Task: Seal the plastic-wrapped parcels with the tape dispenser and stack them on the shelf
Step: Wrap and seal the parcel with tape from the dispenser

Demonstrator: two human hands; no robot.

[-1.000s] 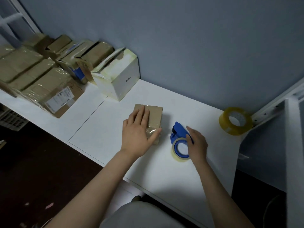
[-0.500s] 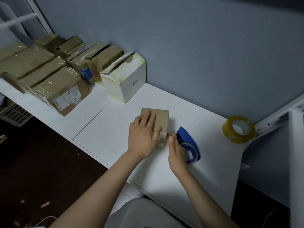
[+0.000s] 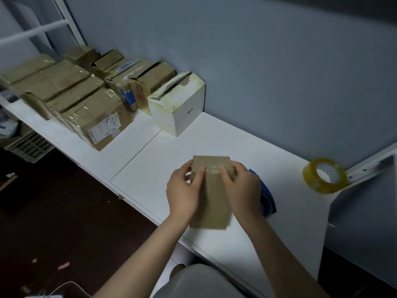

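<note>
Both hands hold one brown parcel (image 3: 209,203) wrapped in clear plastic, near the front edge of the white tabletop (image 3: 236,143). The left hand (image 3: 183,191) grips its left side and the right hand (image 3: 243,190) grips its right side, with the thumbs on the upper face. It is not clear whether the parcel touches the tabletop. The blue tape dispenser (image 3: 268,201) lies just right of the right hand, partly hidden by it. A yellowish tape roll (image 3: 325,177) lies further right. A white box (image 3: 180,112) and other wrapped parcels (image 3: 86,108) stand far left.
</note>
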